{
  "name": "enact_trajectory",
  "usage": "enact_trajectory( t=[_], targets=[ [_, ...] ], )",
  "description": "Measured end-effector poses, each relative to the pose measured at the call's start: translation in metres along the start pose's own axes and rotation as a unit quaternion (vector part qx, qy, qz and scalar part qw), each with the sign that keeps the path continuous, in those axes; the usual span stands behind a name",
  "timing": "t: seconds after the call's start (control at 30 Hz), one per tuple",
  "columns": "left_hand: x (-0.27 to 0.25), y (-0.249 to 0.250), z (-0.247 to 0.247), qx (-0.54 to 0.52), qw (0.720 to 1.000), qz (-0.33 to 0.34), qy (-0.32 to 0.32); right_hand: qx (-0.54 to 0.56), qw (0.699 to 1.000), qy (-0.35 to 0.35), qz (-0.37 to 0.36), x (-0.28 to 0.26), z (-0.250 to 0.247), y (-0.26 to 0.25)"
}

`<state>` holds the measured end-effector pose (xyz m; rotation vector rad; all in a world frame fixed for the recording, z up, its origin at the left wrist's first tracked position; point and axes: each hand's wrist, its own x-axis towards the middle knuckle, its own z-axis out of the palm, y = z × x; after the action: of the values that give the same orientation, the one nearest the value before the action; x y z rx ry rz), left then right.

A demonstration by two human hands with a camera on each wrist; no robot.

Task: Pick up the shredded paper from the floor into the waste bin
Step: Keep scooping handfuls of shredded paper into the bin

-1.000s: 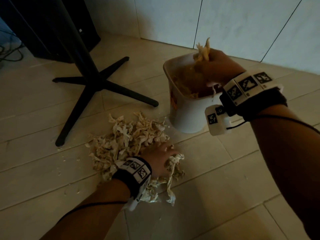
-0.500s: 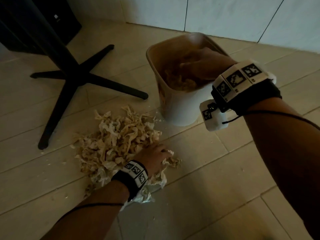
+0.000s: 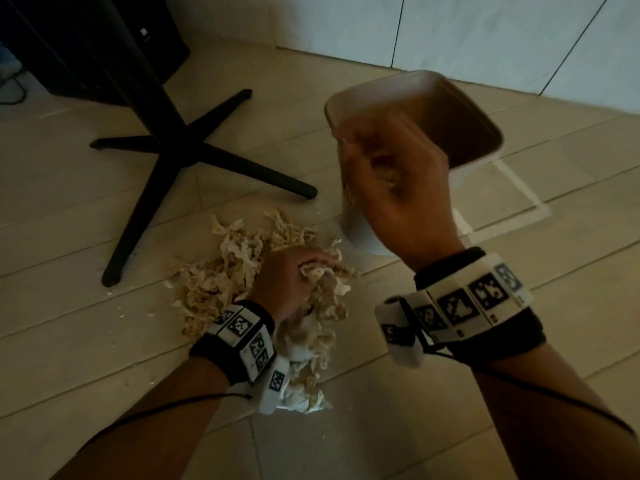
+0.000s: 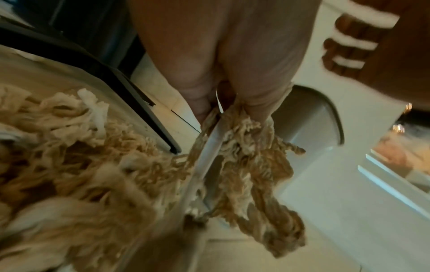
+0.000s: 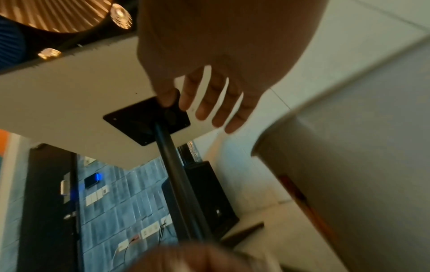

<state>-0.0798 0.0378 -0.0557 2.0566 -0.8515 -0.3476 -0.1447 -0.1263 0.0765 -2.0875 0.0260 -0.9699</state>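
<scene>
A pile of beige shredded paper point(image 3: 225, 275) lies on the tiled floor. My left hand point(image 3: 308, 275) is dug into its right side, and its curled fingers grip a bunch of strips point(image 4: 244, 162) that hang from the fist point(image 4: 235, 103). The white waste bin point(image 3: 485, 157) stands just behind and right of the pile, and its inside is in shadow. My right hand point(image 3: 391, 178) hovers, blurred, in front of the bin's near wall. In the right wrist view its fingers point(image 5: 209, 104) are spread and hold nothing, with the bin point(image 5: 349, 174) beside them.
A black table pedestal with crossed feet point(image 3: 180, 147) stands left of the bin, one foot ending near the pile. A dark cabinet point(image 3: 131, 46) sits at the back left, and a white wall point(image 3: 485, 29) is behind the bin. Small paper scraps point(image 3: 121, 313) dot the floor.
My right hand let its paper go in the bin and drew back out toward me, empty. My left hand closed on a bunch of strips in the pile.
</scene>
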Motion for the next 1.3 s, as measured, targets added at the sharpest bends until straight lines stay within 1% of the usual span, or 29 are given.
enact_trajectory(
  t=[0.03, 0.07, 0.1, 0.13, 0.2, 0.27, 0.33, 0.37, 0.47, 0.57, 0.6, 0.63, 0.7, 0.77, 0.83, 0.9, 0.93, 0.97, 1.03, 1.1, 1.17, 1.23, 1.3],
  targets=[
    [0.0, 0.008, -0.008, -0.037, 0.999, -0.014, 0.019, 0.017, 0.998, -0.05, 0.027, -0.004, 0.005, -0.001],
    [0.0, 0.016, -0.014, -0.066, 0.997, -0.029, 0.039, 0.028, 0.992, -0.103, 0.068, -0.006, 0.011, 0.0],
    [0.0, 0.022, -0.021, -0.086, 0.994, -0.04, 0.062, 0.041, 0.981, -0.153, 0.113, -0.01, 0.015, 0.003],
    [0.0, 0.027, -0.026, -0.102, 0.99, -0.044, 0.086, 0.059, 0.968, -0.191, 0.154, -0.014, 0.019, 0.007],
    [0.0, 0.037, -0.036, -0.153, 0.98, -0.041, 0.119, 0.076, 0.948, -0.23, 0.206, -0.023, 0.028, 0.015],
    [0.001, 0.043, -0.045, -0.196, 0.972, -0.026, 0.128, 0.1, 0.933, -0.249, 0.24, -0.034, 0.04, 0.022],
    [0.002, 0.045, -0.053, -0.217, 0.967, -0.02, 0.132, 0.168, 0.912, -0.252, 0.276, -0.043, 0.053, 0.028],
    [0.002, 0.047, -0.056, -0.224, 0.965, -0.018, 0.133, 0.216, 0.895, -0.246, 0.302, -0.047, 0.057, 0.031],
    [-0.001, 0.051, -0.063, -0.22, 0.966, 0.009, 0.138, 0.36, 0.825, -0.228, 0.37, -0.053, 0.062, 0.026],
    [-0.006, 0.051, -0.064, -0.186, 0.972, 0.037, 0.139, 0.477, 0.738, -0.227, 0.421, -0.052, 0.065, 0.019],
    [-0.008, 0.051, -0.063, -0.181, 0.973, 0.038, 0.135, 0.503, 0.716, -0.221, 0.431, -0.05, 0.067, 0.015],
    [-0.011, 0.051, -0.061, -0.167, 0.977, 0.04, 0.127, 0.522, 0.701, -0.205, 0.44, -0.046, 0.068, 0.01],
    [-0.015, 0.049, -0.056, -0.088, 0.986, 0.054, 0.127, 0.523, 0.692, -0.166, 0.47, -0.041, 0.073, 0.004],
    [-0.017, 0.04, -0.053, -0.002, 0.988, 0.061, 0.141, 0.488, 0.697, -0.128, 0.509, -0.038, 0.081, 0.003],
    [-0.014, 0.031, -0.052, 0.08, 0.986, 0.056, 0.137, 0.437, 0.714, -0.1, 0.538, -0.04, 0.091, 0.008],
    [-0.013, 0.024, -0.052, 0.152, 0.979, 0.065, 0.122, 0.398, 0.727, -0.069, 0.555, -0.043, 0.097, 0.01],
    [-0.015, 0.024, -0.052, 0.159, 0.978, 0.074, 0.115, 0.383, 0.727, -0.055, 0.568, -0.044, 0.098, 0.012],
    [-0.018, 0.025, -0.051, 0.139, 0.981, 0.082, 0.106, 0.383, 0.721, -0.041, 0.576, -0.044, 0.099, 0.013],
    [-0.029, 0.029, -0.05, 0.063, 0.991, 0.091, 0.073, 0.376, 0.712, -0.018, 0.593, -0.042, 0.099, 0.018],
    [-0.042, 0.03, -0.051, 0.001, 0.995, 0.096, 0.035, 0.386, 0.694, -0.011, 0.608, -0.04, 0.098, 0.02],
    [-0.05, 0.027, -0.052, -0.024, 0.994, 0.101, 0.019, 0.41, 0.673, -0.017, 0.615, -0.038, 0.093, 0.016],
    [-0.054, 0.023, -0.055, -0.03, 0.993, 0.104, 0.035, 0.444, 0.656, -0.046, 0.608, -0.039, 0.087, 0.009],
    [-0.053, 0.019, -0.062, -0.012, 0.991, 0.108, 0.072, 0.471, 0.65, -0.07, 0.592, -0.041, 0.083, 0.001]
  ],
)
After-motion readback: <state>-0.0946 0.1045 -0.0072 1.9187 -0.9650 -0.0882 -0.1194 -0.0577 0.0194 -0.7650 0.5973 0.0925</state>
